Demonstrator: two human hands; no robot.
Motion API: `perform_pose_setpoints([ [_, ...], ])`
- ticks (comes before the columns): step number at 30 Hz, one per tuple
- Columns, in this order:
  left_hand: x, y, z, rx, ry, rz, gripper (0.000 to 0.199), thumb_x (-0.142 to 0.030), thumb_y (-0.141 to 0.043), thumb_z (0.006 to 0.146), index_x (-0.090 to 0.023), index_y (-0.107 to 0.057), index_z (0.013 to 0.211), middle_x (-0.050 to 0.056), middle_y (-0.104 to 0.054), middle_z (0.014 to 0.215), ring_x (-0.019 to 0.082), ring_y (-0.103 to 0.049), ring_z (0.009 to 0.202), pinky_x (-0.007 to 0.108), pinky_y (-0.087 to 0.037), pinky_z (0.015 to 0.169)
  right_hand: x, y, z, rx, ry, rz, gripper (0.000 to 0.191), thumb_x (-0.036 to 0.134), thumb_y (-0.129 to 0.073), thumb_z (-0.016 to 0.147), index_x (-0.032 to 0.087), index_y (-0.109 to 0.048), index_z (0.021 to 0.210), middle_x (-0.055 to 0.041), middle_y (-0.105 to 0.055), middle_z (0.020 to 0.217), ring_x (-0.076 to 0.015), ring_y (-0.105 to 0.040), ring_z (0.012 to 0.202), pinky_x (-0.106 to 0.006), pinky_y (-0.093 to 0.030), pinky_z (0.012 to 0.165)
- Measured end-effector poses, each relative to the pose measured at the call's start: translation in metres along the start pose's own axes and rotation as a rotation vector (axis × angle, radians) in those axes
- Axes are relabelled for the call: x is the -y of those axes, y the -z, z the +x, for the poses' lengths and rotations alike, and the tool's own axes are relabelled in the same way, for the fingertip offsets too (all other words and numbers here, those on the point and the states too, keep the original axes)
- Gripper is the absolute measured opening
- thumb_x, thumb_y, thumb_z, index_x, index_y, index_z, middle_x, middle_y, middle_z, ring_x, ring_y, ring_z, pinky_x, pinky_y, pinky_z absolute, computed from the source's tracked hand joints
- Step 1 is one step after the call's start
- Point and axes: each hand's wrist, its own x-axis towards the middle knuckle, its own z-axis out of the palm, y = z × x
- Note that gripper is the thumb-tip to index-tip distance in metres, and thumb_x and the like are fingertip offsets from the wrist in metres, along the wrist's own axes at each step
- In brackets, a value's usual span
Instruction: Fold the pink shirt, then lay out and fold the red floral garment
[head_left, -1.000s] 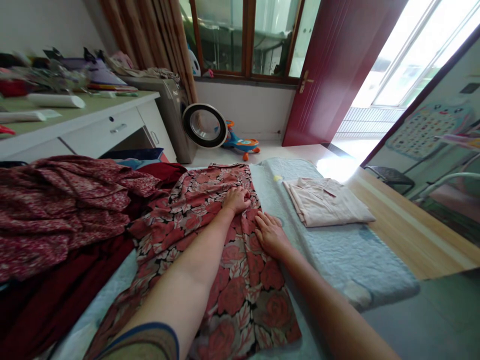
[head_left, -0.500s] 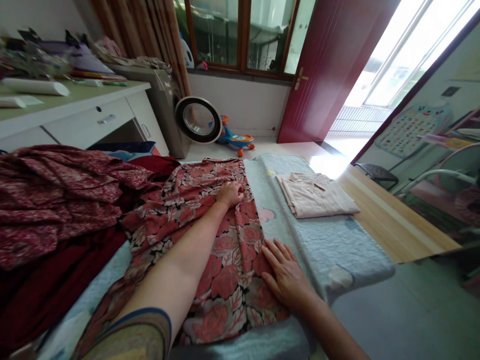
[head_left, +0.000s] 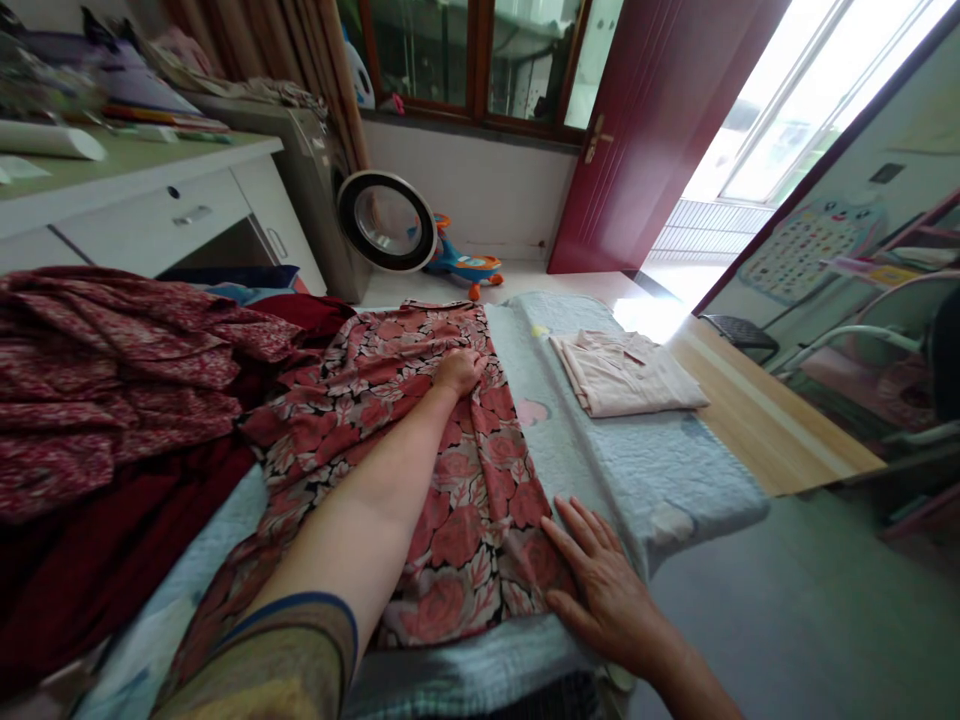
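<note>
A garment with red roses and pale leaves on black [head_left: 442,500] lies spread over a light blue quilted pad. My left hand [head_left: 460,372] rests on its upper part, fingers curled in and pinching the cloth near a lengthwise fold. Along the garment's lower right edge lies my right hand [head_left: 604,585], fingers stretched and apart, the fingertips touching the cloth's border. The garment's left side is rumpled, and my left forearm covers part of it.
A folded cream shirt [head_left: 626,372] sits on the blue quilted pad [head_left: 697,480] at right. Heaped red patterned clothes [head_left: 112,370] lie at left. Beyond are a white desk [head_left: 150,215], a washing machine with its round door [head_left: 388,220] open, and a toy scooter [head_left: 465,262].
My right hand has slid slightly down and to the right along the garment's edge. My left hand keeps its hold on the cloth. The view has shifted a little.
</note>
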Motion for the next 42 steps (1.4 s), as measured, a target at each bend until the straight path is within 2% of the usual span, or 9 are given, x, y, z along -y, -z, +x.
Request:
perform_pose_setpoints([
  [5,-0.002,0.010,0.005,0.074,0.004,-0.024,0.051,-0.040,-0.030,0.099,-0.015,-0.074,0.095,0.011,-0.075,0.097,0.020,-0.066,0.090,0.027,-0.047,0.083,0.004,0.003,-0.005,0.006,-0.003,0.037,0.066,0.053,-0.057,0.089,0.033,-0.040,0.149,-0.0041,-0.021,0.163,-0.0331,-0.018,0.149,-0.055,-0.025,0.118],
  [9,-0.003,0.024,-0.011,0.067,-0.057,-0.005,0.038,-0.037,-0.042,0.095,-0.014,-0.072,0.098,0.011,-0.071,0.107,0.020,-0.064,0.099,0.027,-0.045,0.090,0.008,0.002,-0.012,-0.025,0.000,0.054,0.061,0.048,-0.060,0.087,0.033,-0.047,0.145,-0.0052,-0.025,0.161,-0.0336,-0.020,0.148,-0.057,-0.026,0.117],
  [14,0.004,0.060,-0.060,0.080,-0.124,0.050,0.027,-0.033,-0.057,0.086,-0.016,-0.070,0.101,0.010,-0.065,0.116,0.023,-0.059,0.109,0.031,-0.043,0.100,0.020,0.002,-0.010,-0.172,0.014,0.109,0.038,0.041,-0.057,0.090,0.028,-0.065,0.125,-0.0075,-0.036,0.156,-0.0321,-0.025,0.146,-0.055,-0.031,0.114],
  [18,0.018,0.101,-0.125,0.076,-0.144,0.089,0.028,-0.031,-0.060,0.083,-0.018,-0.067,0.107,0.009,-0.060,0.123,0.023,-0.057,0.113,0.033,-0.042,0.102,0.031,0.000,0.000,-0.244,0.076,0.141,0.031,0.036,-0.056,0.090,0.026,-0.068,0.117,-0.0092,-0.047,0.148,-0.0312,-0.038,0.139,-0.055,-0.032,0.113],
  [21,0.030,0.128,-0.186,0.060,-0.057,0.131,0.027,-0.031,-0.058,0.084,-0.017,-0.065,0.106,0.010,-0.062,0.115,0.023,-0.058,0.109,0.033,-0.044,0.099,0.034,-0.003,0.005,-0.236,0.099,0.158,0.023,0.033,-0.055,0.090,0.025,-0.072,0.103,-0.0095,-0.062,0.131,-0.0289,-0.051,0.127,-0.053,-0.037,0.109],
  [24,0.045,0.144,-0.247,0.043,0.098,0.213,0.027,-0.031,-0.057,0.085,-0.019,-0.064,0.108,0.010,-0.062,0.114,0.025,-0.057,0.112,0.035,-0.043,0.100,0.031,-0.005,0.008,-0.259,0.100,0.186,0.022,0.033,-0.053,0.092,0.025,-0.073,0.095,-0.0086,-0.064,0.125,-0.0267,-0.055,0.121,-0.048,-0.041,0.106],
  [30,0.058,0.145,-0.335,0.125,0.462,0.370,0.033,-0.036,-0.051,0.090,-0.016,-0.059,0.116,0.014,-0.064,0.113,0.027,-0.060,0.108,0.035,-0.044,0.094,0.011,-0.018,0.021,-0.441,0.018,0.159,0.029,0.039,-0.049,0.092,0.022,-0.069,0.104,-0.0115,-0.056,0.133,-0.0272,-0.051,0.123,-0.049,-0.041,0.106],
  [37,0.052,0.147,-0.362,0.103,0.753,0.253,0.042,-0.054,-0.049,0.088,-0.018,-0.059,0.104,0.013,-0.070,0.105,0.029,-0.065,0.101,0.034,-0.046,0.079,-0.007,-0.039,0.030,-0.512,-0.022,0.073,0.038,0.044,-0.048,0.090,0.018,-0.063,0.113,-0.0158,-0.058,0.126,-0.0298,-0.052,0.120,-0.050,-0.041,0.105],
  [42,0.056,0.146,-0.361,0.107,0.751,0.175,0.032,-0.051,-0.052,0.086,-0.020,-0.062,0.088,0.009,-0.071,0.093,0.026,-0.067,0.092,0.031,-0.044,0.071,-0.005,-0.038,0.030,-0.597,-0.082,0.024,0.042,0.045,-0.046,0.089,0.014,-0.061,0.113,-0.0201,-0.058,0.125,-0.0323,-0.050,0.120,-0.052,-0.040,0.105],
])
